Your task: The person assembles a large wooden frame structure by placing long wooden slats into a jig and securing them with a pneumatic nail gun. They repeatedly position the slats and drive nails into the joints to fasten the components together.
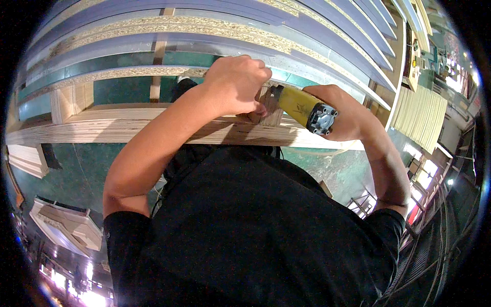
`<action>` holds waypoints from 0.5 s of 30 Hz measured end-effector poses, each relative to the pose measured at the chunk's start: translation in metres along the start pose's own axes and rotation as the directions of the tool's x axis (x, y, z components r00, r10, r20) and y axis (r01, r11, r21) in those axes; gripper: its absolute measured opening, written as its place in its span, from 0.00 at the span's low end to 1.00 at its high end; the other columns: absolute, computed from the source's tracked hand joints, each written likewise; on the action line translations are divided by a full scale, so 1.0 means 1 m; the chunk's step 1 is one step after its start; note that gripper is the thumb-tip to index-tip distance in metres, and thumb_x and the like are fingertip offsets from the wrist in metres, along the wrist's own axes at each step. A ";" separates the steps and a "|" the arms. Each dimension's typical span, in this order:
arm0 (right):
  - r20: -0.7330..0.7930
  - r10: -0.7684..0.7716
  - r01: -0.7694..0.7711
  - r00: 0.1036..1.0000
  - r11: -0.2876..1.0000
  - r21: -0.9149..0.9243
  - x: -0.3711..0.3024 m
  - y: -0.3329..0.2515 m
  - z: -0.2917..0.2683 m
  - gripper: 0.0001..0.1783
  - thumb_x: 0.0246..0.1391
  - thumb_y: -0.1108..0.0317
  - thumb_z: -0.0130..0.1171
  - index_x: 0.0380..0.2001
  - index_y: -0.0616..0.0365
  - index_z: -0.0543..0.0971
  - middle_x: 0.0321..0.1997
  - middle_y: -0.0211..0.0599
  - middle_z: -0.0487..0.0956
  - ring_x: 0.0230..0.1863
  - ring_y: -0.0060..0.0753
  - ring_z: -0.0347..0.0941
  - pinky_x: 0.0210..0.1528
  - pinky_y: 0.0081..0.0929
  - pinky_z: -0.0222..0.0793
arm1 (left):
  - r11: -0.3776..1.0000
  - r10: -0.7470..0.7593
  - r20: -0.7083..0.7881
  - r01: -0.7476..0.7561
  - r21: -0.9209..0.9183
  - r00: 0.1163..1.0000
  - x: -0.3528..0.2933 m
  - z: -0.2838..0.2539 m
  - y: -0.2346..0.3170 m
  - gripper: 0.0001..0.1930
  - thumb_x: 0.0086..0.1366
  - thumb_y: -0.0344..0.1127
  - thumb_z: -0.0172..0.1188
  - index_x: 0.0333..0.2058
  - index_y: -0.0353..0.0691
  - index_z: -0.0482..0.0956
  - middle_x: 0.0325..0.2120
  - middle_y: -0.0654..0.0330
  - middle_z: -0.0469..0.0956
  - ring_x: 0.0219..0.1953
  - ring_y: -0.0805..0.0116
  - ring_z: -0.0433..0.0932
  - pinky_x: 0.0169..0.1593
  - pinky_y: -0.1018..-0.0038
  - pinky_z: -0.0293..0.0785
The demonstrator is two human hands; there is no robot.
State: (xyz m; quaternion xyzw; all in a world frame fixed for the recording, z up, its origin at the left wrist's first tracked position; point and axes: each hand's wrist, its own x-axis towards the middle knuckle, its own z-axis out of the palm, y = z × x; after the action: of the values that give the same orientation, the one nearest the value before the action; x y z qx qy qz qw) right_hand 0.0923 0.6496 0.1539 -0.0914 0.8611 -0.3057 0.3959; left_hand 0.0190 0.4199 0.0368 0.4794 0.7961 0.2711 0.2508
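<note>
My right hand is wrapped around a yellow nail gun, whose round metal end cap with bolts faces up toward me. The tool's dark front end meets a short wooden block, which stands on a long layered wooden rail. Curled over the left side of that block is my left hand, thumb low against the wood. Its fingertips are hidden behind the hand. Just beyond runs the raw edge of a particle board panel.
Several grey-blue panels with particle board edges stand in a row ahead. Another wooden block joins the rail at left. Stacked pale boards lie at far right. A wooden frame piece rests on the green floor at lower left.
</note>
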 end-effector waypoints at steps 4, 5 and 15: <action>-0.028 0.018 -0.020 0.999 0.999 -0.043 -0.005 0.004 0.002 0.26 0.35 0.70 0.68 0.44 0.61 0.79 0.38 0.55 0.83 0.45 0.65 0.79 0.48 0.50 0.76 | 1.000 0.026 -0.037 -0.026 -0.012 0.999 -0.003 0.001 -0.004 0.30 0.45 0.48 0.79 0.46 0.42 0.81 0.41 0.56 0.81 0.49 0.51 0.80 0.50 0.57 0.80; -0.031 0.025 -0.026 0.999 0.999 -0.030 -0.008 0.005 0.003 0.27 0.35 0.70 0.68 0.44 0.61 0.79 0.38 0.55 0.83 0.45 0.65 0.79 0.48 0.50 0.76 | 0.999 0.033 -0.051 -0.034 -0.016 0.998 -0.004 0.002 -0.004 0.31 0.45 0.49 0.79 0.47 0.42 0.81 0.41 0.57 0.80 0.49 0.52 0.80 0.50 0.57 0.80; -0.029 0.091 -0.093 0.995 0.994 -0.056 -0.028 0.019 0.009 0.32 0.34 0.70 0.69 0.50 0.62 0.78 0.44 0.55 0.82 0.48 0.61 0.78 0.51 0.41 0.73 | 0.998 0.070 -0.053 -0.070 0.010 0.996 -0.003 0.006 -0.006 0.34 0.45 0.59 0.76 0.45 0.43 0.79 0.38 0.58 0.79 0.45 0.51 0.80 0.45 0.56 0.79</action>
State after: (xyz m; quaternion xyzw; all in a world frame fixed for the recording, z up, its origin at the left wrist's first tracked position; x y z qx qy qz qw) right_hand 0.1195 0.6713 0.1556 -0.0588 0.8780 -0.2634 0.3954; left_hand 0.0203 0.4156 0.0290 0.5005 0.7864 0.2893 0.2177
